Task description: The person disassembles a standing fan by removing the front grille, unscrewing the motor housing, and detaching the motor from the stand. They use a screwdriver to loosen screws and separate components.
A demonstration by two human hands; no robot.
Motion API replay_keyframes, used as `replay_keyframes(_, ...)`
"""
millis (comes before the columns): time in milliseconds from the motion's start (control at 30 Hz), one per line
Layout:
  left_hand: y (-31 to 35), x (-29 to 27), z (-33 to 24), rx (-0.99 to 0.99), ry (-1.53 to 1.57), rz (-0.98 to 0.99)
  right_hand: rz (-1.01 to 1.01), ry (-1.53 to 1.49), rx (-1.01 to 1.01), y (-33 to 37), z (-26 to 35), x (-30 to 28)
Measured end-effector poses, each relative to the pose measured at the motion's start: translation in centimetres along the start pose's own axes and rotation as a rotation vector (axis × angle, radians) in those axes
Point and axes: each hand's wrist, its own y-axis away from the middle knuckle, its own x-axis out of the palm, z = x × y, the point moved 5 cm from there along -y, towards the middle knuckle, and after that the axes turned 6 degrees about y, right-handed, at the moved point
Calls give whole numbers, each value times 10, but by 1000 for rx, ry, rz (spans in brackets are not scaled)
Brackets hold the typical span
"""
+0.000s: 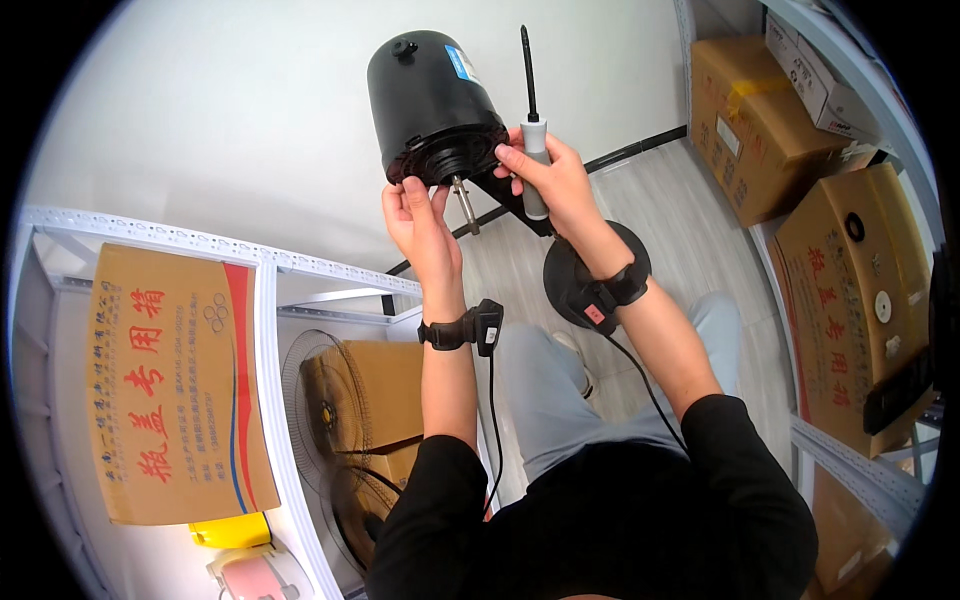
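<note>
At the upper end of a black stand [622, 240], apparently, sits the black motor housing [430, 95], its lower rim pinched between thumb and fingers of the left hand [424, 225]. The right hand [563, 185] touches that rim while clasping a screwdriver [535, 136]; a loosened clasp could drop it, and uneven support could tip the housing, jarring its metal shaft [465, 207].

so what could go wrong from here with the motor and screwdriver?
1. Drop: the grey-handled screwdriver is tucked in the right fingers, which are also up by the rim of the black cylindrical motor; it might slip.
2. Scrape: the bare silver metal shaft juts out near the left fingers and may graze them.
3. Snag: the thin black cord from the left black wristband could catch.
</note>
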Motion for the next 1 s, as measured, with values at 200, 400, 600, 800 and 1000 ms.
replay_keyframes(200,2,-2,2,2,39,80,45,-59,96,2,-1,-7)
replay_keyframes(400,3,-3,1,-10,69,74,108,-220,90,7,-2,-14)
replay_keyframes(600,5,-5,5,-7,119,98,88,-236,82,16,-1,-15)
replay_keyframes(800,9,-16,19,-46,205,120,89,-211,83,26,7,-6)
replay_keyframes(1000,19,-9,28,-98,167,148,67,-169,61,42,12,-5)
